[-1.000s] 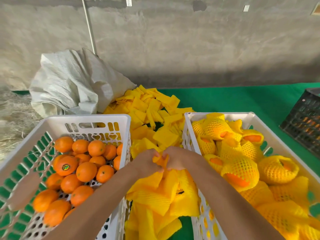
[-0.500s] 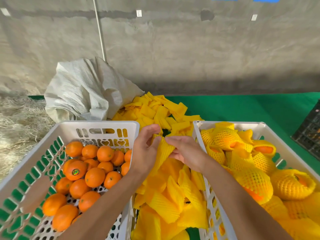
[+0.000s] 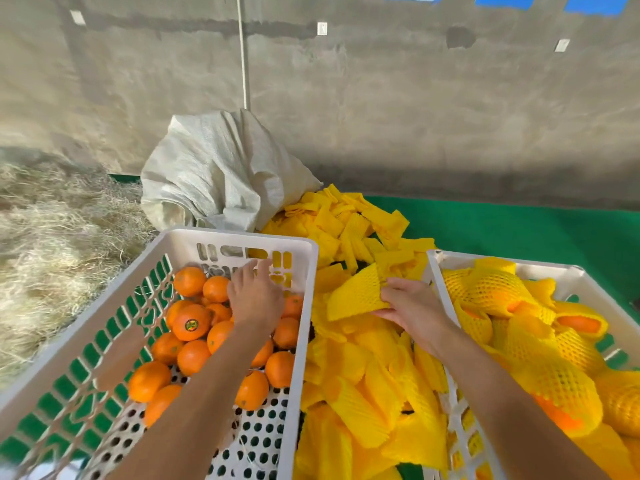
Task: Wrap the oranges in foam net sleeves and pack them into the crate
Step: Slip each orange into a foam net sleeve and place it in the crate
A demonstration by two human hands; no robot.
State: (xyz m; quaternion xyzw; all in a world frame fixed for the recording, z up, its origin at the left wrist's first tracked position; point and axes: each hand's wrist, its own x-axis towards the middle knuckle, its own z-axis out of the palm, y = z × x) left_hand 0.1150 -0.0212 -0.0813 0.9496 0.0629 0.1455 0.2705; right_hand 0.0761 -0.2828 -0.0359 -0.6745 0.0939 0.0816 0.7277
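Bare oranges (image 3: pixel 191 323) fill the far half of the white crate on the left (image 3: pixel 239 239). My left hand (image 3: pixel 255 296) reaches over them with fingers spread, down among the fruit; whether it touches one is hidden. My right hand (image 3: pixel 410 306) pinches a yellow foam net sleeve (image 3: pixel 355 293) and holds it up above the loose pile of sleeves (image 3: pixel 367 386) between the crates. The white crate on the right (image 3: pixel 453 258) holds several oranges wrapped in yellow sleeves (image 3: pixel 498 289).
A white woven sack (image 3: pixel 221 171) slumps behind the left crate against a grey concrete wall. Dry straw (image 3: pixel 59 244) covers the ground at the left. Green matting (image 3: pixel 519 230) lies beyond the right crate.
My left hand has let go of the sleeve and moved left over the oranges in the left crate. My right hand now holds the sleeve alone. The camera has tilted upward.
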